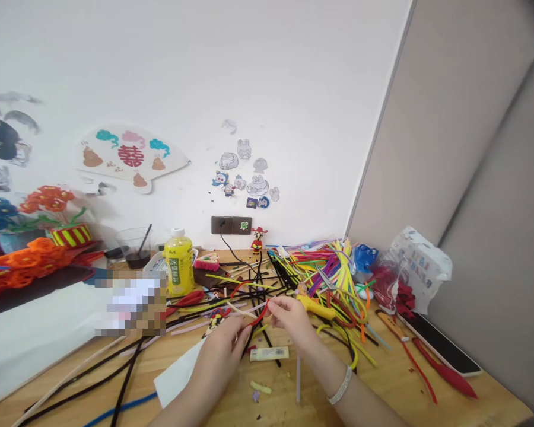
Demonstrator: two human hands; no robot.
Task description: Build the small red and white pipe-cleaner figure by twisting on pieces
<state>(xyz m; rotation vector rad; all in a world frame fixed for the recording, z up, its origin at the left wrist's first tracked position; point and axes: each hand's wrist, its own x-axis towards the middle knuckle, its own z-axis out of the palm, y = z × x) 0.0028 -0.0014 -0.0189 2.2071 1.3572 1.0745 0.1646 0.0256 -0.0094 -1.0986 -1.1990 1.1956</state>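
A short red pipe cleaner (pixel 260 316) stretches between my two hands above the middle of the table. My left hand (pixel 222 343) is closed, pinching its lower end between thumb and fingers. Higher up and to the right, the fingertips of my right hand (pixel 291 319) are pressed together on the other end. Just beyond my left hand lies a small colourful figure (pixel 216 321), partly hidden by it. A yellow glue gun (pixel 317 306) lies right behind my right hand. Below the pipe cleaner is a small pale tube or lighter (pixel 269 354).
Loose pipe cleaners (pixel 311 267) with scissors (pixel 327 277) on top are heaped at the back right. A yellow drink bottle (pixel 178 264) and a cup (pixel 136 249) stand at the back left. A phone (pixel 440 343) lies at the right edge. White paper (pixel 178 373) lies by my left wrist.
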